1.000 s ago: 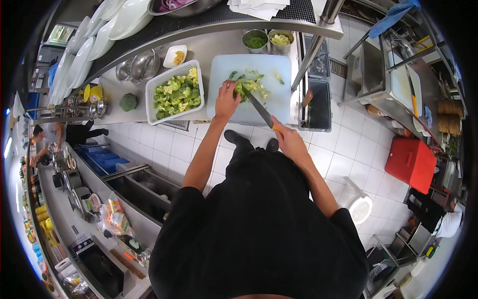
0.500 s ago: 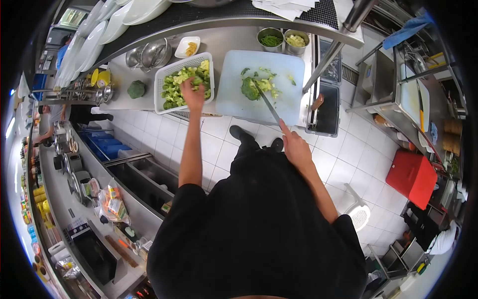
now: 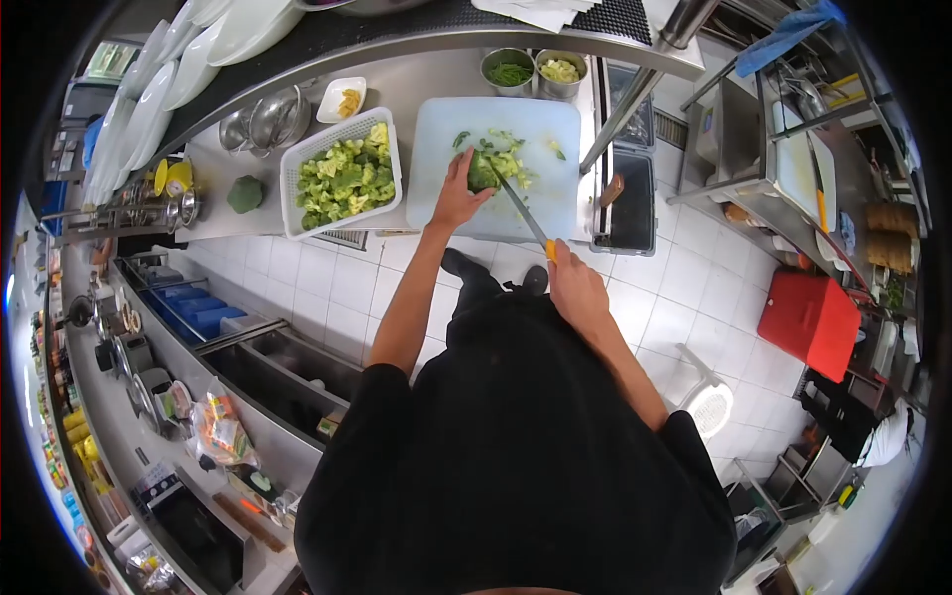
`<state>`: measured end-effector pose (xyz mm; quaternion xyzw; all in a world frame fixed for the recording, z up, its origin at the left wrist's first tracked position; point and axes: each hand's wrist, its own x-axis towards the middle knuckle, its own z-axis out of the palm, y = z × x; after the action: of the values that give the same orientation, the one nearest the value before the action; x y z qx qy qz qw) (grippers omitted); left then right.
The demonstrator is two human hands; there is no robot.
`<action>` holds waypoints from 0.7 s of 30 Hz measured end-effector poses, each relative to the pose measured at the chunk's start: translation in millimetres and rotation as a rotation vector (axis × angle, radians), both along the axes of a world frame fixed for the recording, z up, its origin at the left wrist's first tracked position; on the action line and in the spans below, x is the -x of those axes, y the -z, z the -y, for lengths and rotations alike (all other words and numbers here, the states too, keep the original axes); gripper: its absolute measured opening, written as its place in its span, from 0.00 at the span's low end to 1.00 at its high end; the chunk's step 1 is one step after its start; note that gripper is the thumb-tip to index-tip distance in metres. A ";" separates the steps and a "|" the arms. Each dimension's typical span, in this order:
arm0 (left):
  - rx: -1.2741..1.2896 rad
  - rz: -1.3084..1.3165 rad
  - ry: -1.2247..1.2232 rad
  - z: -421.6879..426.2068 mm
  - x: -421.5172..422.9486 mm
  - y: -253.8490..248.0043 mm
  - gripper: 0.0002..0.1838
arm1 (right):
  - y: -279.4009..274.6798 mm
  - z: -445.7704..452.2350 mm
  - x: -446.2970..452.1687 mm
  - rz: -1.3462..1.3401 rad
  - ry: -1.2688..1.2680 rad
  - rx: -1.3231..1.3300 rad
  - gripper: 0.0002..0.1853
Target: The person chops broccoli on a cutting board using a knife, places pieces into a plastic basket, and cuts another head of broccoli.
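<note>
The broccoli head (image 3: 482, 174) sits on the cutting board (image 3: 434, 124), just right of my left hand (image 3: 458, 201), and it looks only partly cut: a dark green crown is whole, while small trimmings (image 3: 504, 140) and pale pieces lie scattered beyond it and to its right. I judge the work well along but not done — this head is in hand, and a second whole broccoli (image 3: 245, 194) stands untouched on the desk (image 3: 421, 72), past the basket.

My left fingers are parted about as wide as the crown, the longer ones along its left side and the thumb at its near edge, clamped on it against the board. How hard they press I cannot tell. My right fingers are together, wrapped tightly around the orange handle of the knife (image 3: 524, 214); the blade slants up and left, its tip beside the crown. Whether the edge is biting into the stem is too small to make out.

Just left of the board, the white basket (image 3: 287, 190) holds a broad heap of cut florets (image 3: 342, 180) — the finished part, as I read it. Farther out, beyond the board, are a metal tub of chopped greens (image 3: 510, 73) and another of pale pieces (image 3: 560, 71).
</note>
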<state>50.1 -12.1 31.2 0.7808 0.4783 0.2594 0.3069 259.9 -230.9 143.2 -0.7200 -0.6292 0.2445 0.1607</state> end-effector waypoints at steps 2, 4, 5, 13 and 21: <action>0.037 -0.015 -0.024 -0.3 -0.6 0.1 0.51 | -5.6 -5.7 1.0 0.038 -0.011 0.064 0.19; 0.050 -0.024 -0.034 -1.9 2.2 -1.7 0.52 | -14.3 -13.7 2.3 0.086 -0.033 0.148 0.16; 0.046 -0.024 -0.026 -4.4 3.1 -2.5 0.51 | -18.4 -18.8 3.2 0.096 -0.047 0.203 0.15; 0.059 0.021 -0.044 -14.0 8.9 3.4 0.48 | 99.5 -111.7 36.1 0.024 -0.030 0.184 0.12; 0.282 0.304 -0.030 -30.7 69.2 40.6 0.48 | 124.8 -137.1 16.6 0.109 -0.092 0.112 0.18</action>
<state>-19.1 18.6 -9.4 0.6749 0.4696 0.3093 0.4779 243.3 -93.8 18.4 -0.7105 -0.6548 0.2468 0.0744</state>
